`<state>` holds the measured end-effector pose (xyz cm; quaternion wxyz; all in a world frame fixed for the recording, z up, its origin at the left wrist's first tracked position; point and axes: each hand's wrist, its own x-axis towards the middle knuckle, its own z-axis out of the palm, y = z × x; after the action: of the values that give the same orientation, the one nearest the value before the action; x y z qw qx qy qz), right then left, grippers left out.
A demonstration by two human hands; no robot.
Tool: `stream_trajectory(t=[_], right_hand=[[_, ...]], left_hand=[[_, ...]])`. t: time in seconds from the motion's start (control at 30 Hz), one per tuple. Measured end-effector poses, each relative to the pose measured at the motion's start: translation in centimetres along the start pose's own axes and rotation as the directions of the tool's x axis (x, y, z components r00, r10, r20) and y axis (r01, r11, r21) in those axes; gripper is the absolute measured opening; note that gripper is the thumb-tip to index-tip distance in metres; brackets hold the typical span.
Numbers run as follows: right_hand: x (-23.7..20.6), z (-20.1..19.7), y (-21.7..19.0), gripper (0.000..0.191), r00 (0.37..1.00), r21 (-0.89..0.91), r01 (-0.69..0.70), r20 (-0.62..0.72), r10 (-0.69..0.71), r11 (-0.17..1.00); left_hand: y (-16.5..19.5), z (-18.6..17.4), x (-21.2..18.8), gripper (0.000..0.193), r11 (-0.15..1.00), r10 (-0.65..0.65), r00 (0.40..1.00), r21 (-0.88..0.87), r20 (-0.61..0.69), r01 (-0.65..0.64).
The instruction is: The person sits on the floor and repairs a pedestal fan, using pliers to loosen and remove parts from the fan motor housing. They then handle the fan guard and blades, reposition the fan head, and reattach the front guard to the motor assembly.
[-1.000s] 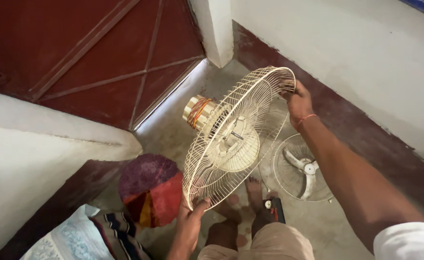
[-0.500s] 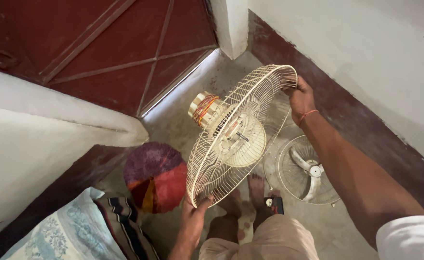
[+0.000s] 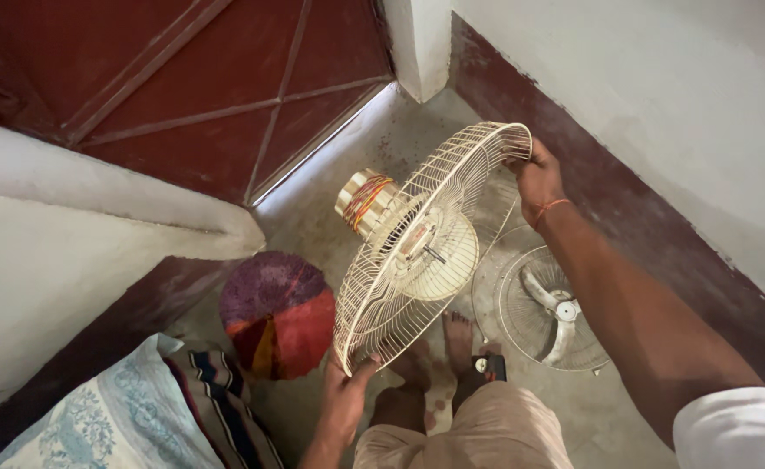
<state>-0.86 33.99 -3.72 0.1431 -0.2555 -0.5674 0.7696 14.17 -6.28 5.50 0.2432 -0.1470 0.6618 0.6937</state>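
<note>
You stand barefoot on a grey concrete floor (image 3: 339, 217), dusty and stained. On it, by your right foot (image 3: 459, 334), lies a round wire fan guard (image 3: 530, 334) with a grey fan blade (image 3: 556, 314) resting inside. A small dark object (image 3: 490, 368) sits near your toes. To your left lie a round multicoloured mat (image 3: 278, 313) and folded cloth (image 3: 139, 417).

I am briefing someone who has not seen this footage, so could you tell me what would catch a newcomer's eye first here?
First comes the cream wire fan guard at centre, tilted, with its motor showing exposed copper windings at the back. The left hand grips its lower rim and the right hand its upper rim. On the concrete floor lie a second guard with the fan blade to the right and a round purple, red and yellow mat to the left.
</note>
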Motion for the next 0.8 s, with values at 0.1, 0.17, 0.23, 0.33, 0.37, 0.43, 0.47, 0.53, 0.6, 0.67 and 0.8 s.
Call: stream_trajectory(t=[0.1,0.17,0.23,0.33,0.37,0.43,0.47,0.53,0.6,0.67,0.8], right_hand=[[0.1,0.3,0.2,0.032,1.000,0.026,0.026,0.016,-0.026,0.999],[0.2,0.4,0.2,0.032,0.999,0.025,0.035,0.024,-0.036,0.999],[0.3,0.5,0.2,0.034,0.999,0.045,0.019,0.027,-0.020,0.999],[0.3,0.5,0.2,0.033,0.999,0.039,0.026,0.023,-0.027,0.999],[0.3,0.5,0.2,0.031,0.999,0.031,0.034,0.019,-0.035,0.999],[0.3,0.6,0.2,0.032,0.999,0.037,0.040,0.026,-0.041,0.999],[0.3,0.5,0.1,0.032,0.999,0.039,0.042,0.029,-0.044,0.998],[0.1,0.5,0.1,0.031,0.998,0.060,0.045,0.040,-0.047,0.997],[0.0,0.5,0.0,0.030,0.997,0.073,0.050,0.050,-0.054,0.996],[0.0,0.6,0.0,0.030,0.997,0.074,0.051,0.056,-0.055,0.996],[0.2,0.8,0.2,0.026,0.998,0.059,0.048,0.024,-0.050,0.997]], left_hand=[[-0.1,-0.1,0.1,0.055,0.998,-0.037,0.999,0.050,-0.036,0.039],[-0.2,-0.4,0.1,0.056,0.995,-0.039,0.998,0.095,-0.040,0.043],[-0.4,-0.6,0.1,0.055,0.994,-0.025,0.999,0.109,-0.034,0.028],[-0.8,-0.8,0.1,0.053,0.994,0.000,1.000,0.108,-0.025,0.002],[-0.9,-0.9,0.0,0.054,0.992,-0.002,0.999,0.123,-0.032,0.006],[-1.1,-1.0,0.1,0.054,0.989,0.016,0.999,0.148,-0.034,-0.011],[-1.2,-1.0,0.1,0.054,0.987,0.032,0.999,0.157,-0.029,-0.027],[-1.3,-0.9,0.1,0.052,0.985,0.034,0.999,0.169,-0.021,-0.030],[-1.2,-0.9,0.2,0.049,0.984,0.021,1.000,0.177,-0.015,-0.018],[-1.2,-0.8,0.4,0.053,0.980,0.011,0.999,0.197,-0.051,0.000],[-0.8,-0.8,0.9,0.054,0.965,0.098,0.994,0.248,-0.038,-0.086]])
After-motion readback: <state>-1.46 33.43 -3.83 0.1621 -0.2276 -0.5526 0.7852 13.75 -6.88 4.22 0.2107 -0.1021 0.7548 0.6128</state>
